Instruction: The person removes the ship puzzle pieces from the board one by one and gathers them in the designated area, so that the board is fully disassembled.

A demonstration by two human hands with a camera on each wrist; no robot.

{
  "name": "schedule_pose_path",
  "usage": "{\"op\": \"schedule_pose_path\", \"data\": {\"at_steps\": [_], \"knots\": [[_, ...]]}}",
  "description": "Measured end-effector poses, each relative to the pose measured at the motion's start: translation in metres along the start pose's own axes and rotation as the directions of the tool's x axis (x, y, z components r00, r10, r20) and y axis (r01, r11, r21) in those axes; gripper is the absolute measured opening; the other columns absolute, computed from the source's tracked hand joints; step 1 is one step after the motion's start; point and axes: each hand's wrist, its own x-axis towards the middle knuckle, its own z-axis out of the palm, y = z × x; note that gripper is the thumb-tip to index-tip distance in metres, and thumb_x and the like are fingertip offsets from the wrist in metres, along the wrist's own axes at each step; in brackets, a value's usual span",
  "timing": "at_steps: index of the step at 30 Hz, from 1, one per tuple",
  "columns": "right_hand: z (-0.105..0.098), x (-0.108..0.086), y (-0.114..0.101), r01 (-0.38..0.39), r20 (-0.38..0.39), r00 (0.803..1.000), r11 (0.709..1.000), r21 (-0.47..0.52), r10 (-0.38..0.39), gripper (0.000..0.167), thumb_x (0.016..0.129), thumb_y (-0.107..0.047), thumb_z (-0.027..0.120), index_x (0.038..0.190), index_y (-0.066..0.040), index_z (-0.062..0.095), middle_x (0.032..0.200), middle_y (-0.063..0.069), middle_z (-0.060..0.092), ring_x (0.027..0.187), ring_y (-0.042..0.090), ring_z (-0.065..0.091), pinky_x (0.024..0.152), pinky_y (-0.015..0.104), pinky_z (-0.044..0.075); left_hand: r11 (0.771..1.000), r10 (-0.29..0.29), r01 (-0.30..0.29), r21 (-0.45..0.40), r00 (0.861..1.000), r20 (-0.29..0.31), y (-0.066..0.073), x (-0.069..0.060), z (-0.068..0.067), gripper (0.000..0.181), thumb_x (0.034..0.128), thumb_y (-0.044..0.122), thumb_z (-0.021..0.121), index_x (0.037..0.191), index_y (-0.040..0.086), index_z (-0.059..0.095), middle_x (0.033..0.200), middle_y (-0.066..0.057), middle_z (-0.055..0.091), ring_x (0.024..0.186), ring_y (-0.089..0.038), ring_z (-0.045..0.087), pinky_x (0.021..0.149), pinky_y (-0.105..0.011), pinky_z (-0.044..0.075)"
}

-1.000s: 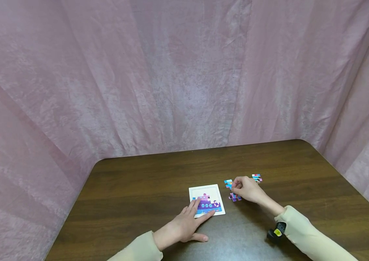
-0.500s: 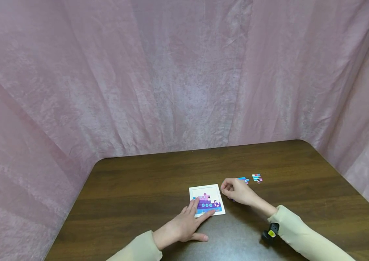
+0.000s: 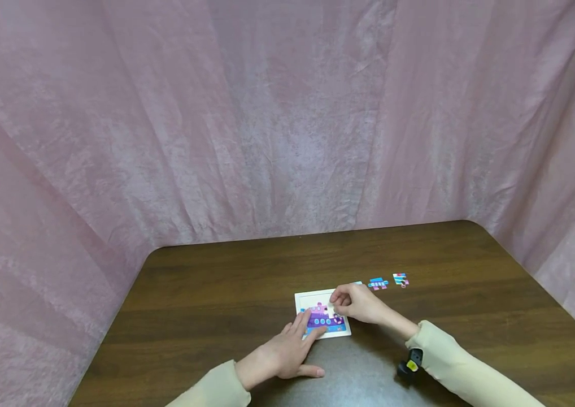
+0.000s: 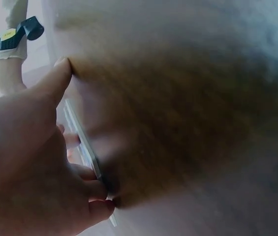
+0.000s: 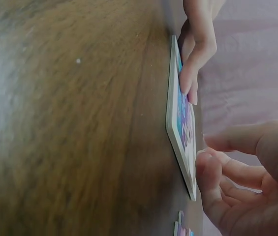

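A white-rimmed square puzzle board (image 3: 310,299) is lying flat on the brown table (image 3: 216,299), showing a purple ship (image 3: 324,316) with pale-blue portholes. From seven o'clock, the spread left hand (image 3: 291,350) is resting on it; around two, the right hand (image 3: 361,303) is pinching a mostly hidden piece (image 5: 204,151).

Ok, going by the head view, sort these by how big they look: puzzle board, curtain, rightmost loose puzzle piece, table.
Largest to smallest:
1. Curtain
2. Table
3. Puzzle board
4. Rightmost loose puzzle piece

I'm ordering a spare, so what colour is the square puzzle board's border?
The square puzzle board's border is white, best seen in the head view.
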Motion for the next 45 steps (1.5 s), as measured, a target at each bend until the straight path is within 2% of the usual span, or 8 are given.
{"op": "schedule_pose_path", "data": {"at_steps": [7, 11, 20, 25, 30, 37, 40, 45], "knots": [[0.006, 0.003, 0.0, -0.006, 0.068, 0.998, 0.999, 0.039, 0.003, 0.014, 0.08, -0.001, 0.073, 0.093, 0.0, 0.068, 0.077, 0.002, 0.067, 0.068, 0.001, 0.059, 0.063, 0.016, 0.05, 1.0, 0.018, -0.017, -0.026, 0.999, 0.041, -0.005, -0.001, -0.002, 0.08, 0.088, 0.066, 0.052, 0.153, 0.027, 0.025, 0.161, -0.019, 0.013, 0.148, -0.033, 0.021, 0.115, -0.042, 0.033], [0.009, 0.004, -0.002, -0.035, 0.083, 0.996, 0.998, 0.05, 0.031, 0.016, 0.08, -0.001, 0.073, 0.095, 0.0, 0.068, 0.078, 0.002, 0.066, 0.07, 0.004, 0.059, 0.063, 0.018, 0.05, 1.0, 0.023, -0.022, -0.023, 0.999, 0.046, -0.006, -0.002, -0.003, 0.08, 0.0883, 0.066, 0.052, 0.153, 0.028, 0.024, 0.161, -0.018, 0.012, 0.148, -0.032, 0.02, 0.115, -0.041, 0.033], [0.015, 0.008, -0.004, -0.042, 0.054, 0.998, 0.999, -0.034, 0.044, 0.019, 0.077, -0.005, 0.076, 0.091, -0.003, 0.064, 0.077, 0.0, 0.063, 0.069, 0.004, 0.055, 0.062, 0.019, 0.047, 0.997, 0.014, -0.018, 0.068, 0.999, 0.05, -0.005, -0.005, -0.001, 0.079, 0.0902, 0.068, 0.045, 0.155, 0.03, 0.019, 0.162, -0.016, 0.01, 0.149, -0.028, 0.018, 0.116, -0.037, 0.031], [0.016, 0.007, -0.008, -0.056, 0.047, 0.997, 0.998, -0.028, 0.057, 0.022, 0.077, -0.006, 0.076, 0.091, -0.004, 0.06, 0.078, 0.001, 0.061, 0.068, 0.005, 0.053, 0.061, 0.019, 0.045, 0.996, 0.015, -0.018, 0.09, 0.999, 0.041, -0.004, -0.005, 0.0, 0.08, 0.0899, 0.068, 0.045, 0.155, 0.028, 0.02, 0.162, -0.016, 0.011, 0.149, -0.028, 0.02, 0.116, -0.036, 0.031], [0.017, 0.007, -0.008, -0.041, 0.024, 0.999, 0.999, 0.018, 0.04, 0.017, 0.082, -0.005, 0.072, 0.09, -0.004, 0.057, 0.077, 0.002, 0.062, 0.067, 0.004, 0.054, 0.06, 0.018, 0.046, 0.995, 0.006, -0.01, 0.095, 0.999, 0.049, -0.004, -0.005, 0.0, 0.081, 0.0896, 0.069, 0.044, 0.155, 0.029, 0.019, 0.162, -0.015, 0.011, 0.149, -0.027, 0.019, 0.116, -0.035, 0.031], [0.018, 0.006, -0.006, 0.043, -0.045, 0.998, 0.987, 0.152, -0.036, 0.008, 0.086, -0.002, 0.064, 0.085, -0.003, 0.056, 0.067, 0.001, 0.064, 0.058, 0.001, 0.057, 0.052, 0.019, 0.047, 0.995, 0.005, -0.009, 0.104, 0.999, 0.046, -0.003, -0.005, -0.001, 0.08, 0.0898, 0.069, 0.043, 0.155, 0.029, 0.019, 0.162, -0.014, 0.011, 0.149, -0.027, 0.019, 0.116, -0.034, 0.032], [0.018, 0.008, -0.002, 0.001, -0.043, 0.999, 0.983, 0.181, 0.007, 0.008, 0.087, -0.004, 0.065, 0.086, -0.003, 0.057, 0.067, 0.004, 0.065, 0.057, 0.005, 0.058, 0.051, 0.019, 0.047, 0.993, 0.006, -0.011, 0.114, 0.999, 0.041, -0.003, -0.005, -0.001, 0.08, 0.0897, 0.069, 0.043, 0.155, 0.029, 0.019, 0.162, -0.014, 0.012, 0.149, -0.027, 0.02, 0.116, -0.034, 0.032], [0.015, 0.01, -0.001, -0.107, 0.001, 0.994, 0.96, 0.259, 0.11, 0.008, 0.089, -0.003, 0.064, 0.09, 0.001, 0.057, 0.07, 0.013, 0.066, 0.06, 0.014, 0.061, 0.052, 0.019, 0.046, 0.992, 0.0, -0.006, 0.128, 0.999, 0.044, -0.005, -0.003, -0.001, 0.081, 0.0894, 0.07, 0.042, 0.155, 0.03, 0.018, 0.162, -0.014, 0.011, 0.149, -0.026, 0.019, 0.116, -0.033, 0.032]]}}
